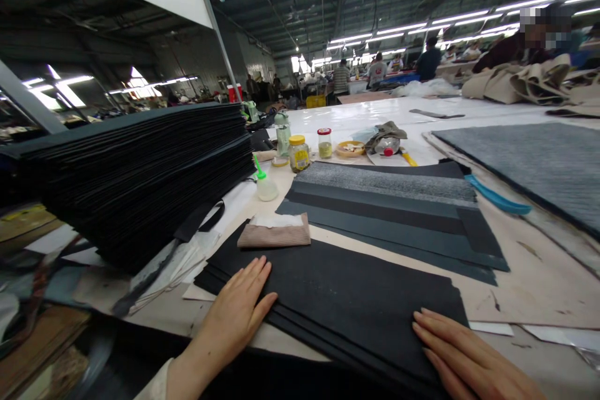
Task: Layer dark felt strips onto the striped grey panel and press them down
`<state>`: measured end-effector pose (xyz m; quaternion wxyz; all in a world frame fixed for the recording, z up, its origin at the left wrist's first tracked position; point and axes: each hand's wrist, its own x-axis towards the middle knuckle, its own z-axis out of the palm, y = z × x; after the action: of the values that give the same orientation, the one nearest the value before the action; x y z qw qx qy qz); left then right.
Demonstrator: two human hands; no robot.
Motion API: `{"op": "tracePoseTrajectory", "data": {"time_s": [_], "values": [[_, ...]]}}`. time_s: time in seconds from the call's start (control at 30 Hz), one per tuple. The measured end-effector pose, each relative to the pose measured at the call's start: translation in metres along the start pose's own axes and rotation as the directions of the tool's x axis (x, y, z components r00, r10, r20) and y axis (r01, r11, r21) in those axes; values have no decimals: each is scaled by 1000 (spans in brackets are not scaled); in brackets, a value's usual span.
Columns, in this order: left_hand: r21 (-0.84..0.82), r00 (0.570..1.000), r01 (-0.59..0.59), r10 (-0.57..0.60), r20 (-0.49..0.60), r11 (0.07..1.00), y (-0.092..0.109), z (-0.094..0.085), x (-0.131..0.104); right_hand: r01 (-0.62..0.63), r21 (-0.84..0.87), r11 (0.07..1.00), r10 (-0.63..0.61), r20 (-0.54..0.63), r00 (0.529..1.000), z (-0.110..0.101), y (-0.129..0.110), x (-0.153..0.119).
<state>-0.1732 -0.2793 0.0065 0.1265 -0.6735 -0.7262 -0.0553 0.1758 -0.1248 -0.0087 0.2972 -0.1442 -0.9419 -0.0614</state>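
Several black fabric panels lie in a small, slightly fanned stack at the table's front edge. My left hand rests flat on the left end of the stack, thumb spread from the fingers. On the right end my right hand lies with its fingers stretched out over the top panel. Just beyond my left hand, a folded ribbed beige cloth with a white top sits on the panels' far edge. Behind them, dark green-grey panels with a grey fuzzy strip are spread overlapping.
A tall pile of dark panels stands at left. Past the panels are a squeeze bottle, a yellow-lidded jar, a red-lidded jar and a blue curved tool. Grey fabric lies right; people work farther back.
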Motion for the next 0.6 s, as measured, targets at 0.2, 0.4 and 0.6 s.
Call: {"op": "tracePoseTrajectory", "data": {"time_s": [0.2,0.4,0.6], "values": [[-181,987,-158,152,-45,971,75,-7,13,57,-143,988,-56,13,998,13,-45,38],[-283,977,-215,203,-70,935,89,-10,20,-26,-63,998,22,-70,997,40,-79,72],[-125,997,51,-57,-43,991,-28,-6,2,193,-116,974,-196,-9,981,17,-40,56]]}}
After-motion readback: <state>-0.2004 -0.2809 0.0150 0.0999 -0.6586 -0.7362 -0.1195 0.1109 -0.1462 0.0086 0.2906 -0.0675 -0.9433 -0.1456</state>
